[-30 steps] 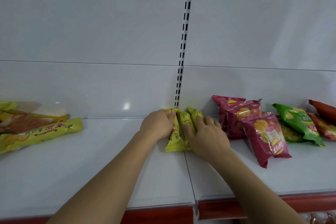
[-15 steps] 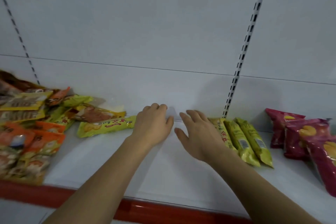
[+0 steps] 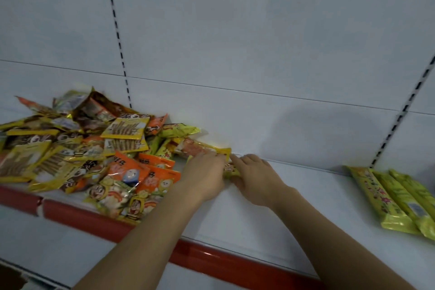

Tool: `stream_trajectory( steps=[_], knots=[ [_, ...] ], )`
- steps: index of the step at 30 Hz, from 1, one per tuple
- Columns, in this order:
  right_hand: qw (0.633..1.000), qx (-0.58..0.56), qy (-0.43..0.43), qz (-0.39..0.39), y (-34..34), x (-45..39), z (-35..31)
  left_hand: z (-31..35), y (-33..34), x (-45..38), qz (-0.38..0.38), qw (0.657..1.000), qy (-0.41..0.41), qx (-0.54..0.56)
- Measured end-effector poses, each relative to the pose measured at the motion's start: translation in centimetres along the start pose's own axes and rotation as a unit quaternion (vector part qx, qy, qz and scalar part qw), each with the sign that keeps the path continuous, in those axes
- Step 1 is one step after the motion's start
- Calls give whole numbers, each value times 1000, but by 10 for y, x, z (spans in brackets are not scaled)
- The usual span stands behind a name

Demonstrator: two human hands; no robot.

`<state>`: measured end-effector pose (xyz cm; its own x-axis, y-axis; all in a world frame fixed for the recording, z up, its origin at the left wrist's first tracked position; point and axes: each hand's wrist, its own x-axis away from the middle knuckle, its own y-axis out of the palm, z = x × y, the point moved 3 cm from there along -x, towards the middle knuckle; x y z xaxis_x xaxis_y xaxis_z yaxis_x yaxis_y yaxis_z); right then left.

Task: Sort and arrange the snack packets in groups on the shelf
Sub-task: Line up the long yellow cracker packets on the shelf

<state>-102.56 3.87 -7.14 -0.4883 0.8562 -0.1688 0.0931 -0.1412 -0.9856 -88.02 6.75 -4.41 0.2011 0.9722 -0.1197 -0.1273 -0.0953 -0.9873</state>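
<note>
Nearest the camera, the red front edge (image 3: 211,257) of the white shelf (image 3: 270,214) runs across the lower part of the view, and two bare forearms reach over it from below.

The left hand (image 3: 204,176) lies knuckles up on the shelf with its fingers bent down over a long yellow packet (image 3: 231,168), of which only a short stretch shows between the two hands. The right hand (image 3: 255,178) meets it from the other side, fingers curled onto the same packet's right end. Both hands appear to be gripping this packet, though the fingertips are hidden beneath the hands.

To the left of the hands, a loose pile of snack packets (image 3: 77,148) is heaped on the shelf: orange ones, yellow ones with brown sticks printed on them, and dark brown ones, overlapping at all angles, a few hanging over the front edge. Just behind the left hand, a yellow and orange packet (image 3: 200,148) lies at the pile's right margin, touching the knuckles.

Well apart on the right, three long yellow packets (image 3: 395,198) lie side by side in a neat row, touching one another.

Beyond everything stands the white back panel (image 3: 235,42), crossed by slotted uprights (image 3: 116,30).
</note>
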Motion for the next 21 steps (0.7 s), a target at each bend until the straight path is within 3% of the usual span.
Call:
stream_trajectory(
  steps=[3, 6, 9, 11, 14, 17, 18, 21],
  knots=[
    [1000, 16, 20, -2, -6, 0, -6, -7, -2, 7, 25, 999, 13, 45],
    [997, -17, 29, 76, -19, 10, -9, -7, -10, 17, 103, 988, 26, 111],
    [976, -93, 59, 187, -37, 18, -16, -5, -33, 26, 284, 943, -2, 171],
    [961, -124, 61, 241, -48, 18, -28, -7, -49, 30, 344, 901, -73, 255],
    [945, -150, 43, 286, -60, 14, -50, -13, -59, 29, 301, 830, -174, 436],
    [950, -189, 23, 249, -67, 3, -74, -24, -56, 26, 273, 729, -188, 598],
    [953, -197, 4, 228, -68, 0, -82, -29, -56, 27, 275, 711, -192, 618],
    [959, -206, -46, 190, -62, -8, -94, -52, -59, 36, 297, 709, -222, 600]
  ],
)
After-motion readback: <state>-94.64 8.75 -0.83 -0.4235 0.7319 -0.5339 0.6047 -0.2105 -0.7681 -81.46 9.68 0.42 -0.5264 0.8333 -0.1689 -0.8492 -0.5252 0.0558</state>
